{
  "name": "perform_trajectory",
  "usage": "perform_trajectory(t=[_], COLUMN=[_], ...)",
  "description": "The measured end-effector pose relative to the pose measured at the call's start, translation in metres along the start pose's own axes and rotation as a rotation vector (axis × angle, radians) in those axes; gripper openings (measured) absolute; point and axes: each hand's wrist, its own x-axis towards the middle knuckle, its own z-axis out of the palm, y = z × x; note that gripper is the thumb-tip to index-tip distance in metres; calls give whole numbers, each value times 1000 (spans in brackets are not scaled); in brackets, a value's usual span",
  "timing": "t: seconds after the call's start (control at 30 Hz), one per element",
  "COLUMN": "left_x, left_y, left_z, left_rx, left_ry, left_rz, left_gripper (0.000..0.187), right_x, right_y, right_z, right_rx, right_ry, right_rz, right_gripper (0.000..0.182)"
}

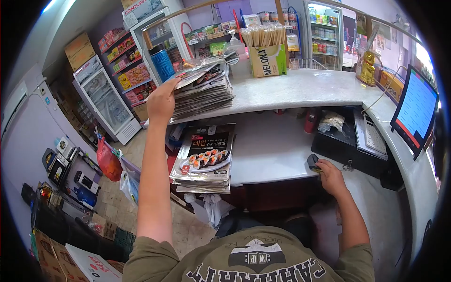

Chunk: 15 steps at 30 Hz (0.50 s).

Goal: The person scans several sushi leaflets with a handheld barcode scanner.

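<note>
This is looking like a small shop, seen from behind the counter. Shelves full of colorful snack packs are standing along the wall. Glass-door fridges are holding drinks. A screen for ringing up sales is sitting on the counter, and an open cash drawer is resting under it. A box of chopsticks is waiting by the counter's edge, and stacks of seaweed packs are piling up nearby.
</note>
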Motion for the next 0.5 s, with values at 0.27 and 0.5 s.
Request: perform_trajectory(t=[0.27, 0.5], left_x=[4, -50], left_y=[-6, 47], left_z=[44, -14], left_rx=[-179, -225], left_ry=[-309, -284], left_rz=[-83, -34], left_gripper=[36, 50], right_x=[1, -1], right_y=[0, 10], right_z=[2, 6], right_rx=[-32, -43], right_ry=[26, 15], right_rz=[-20, -45], right_gripper=[30, 33])
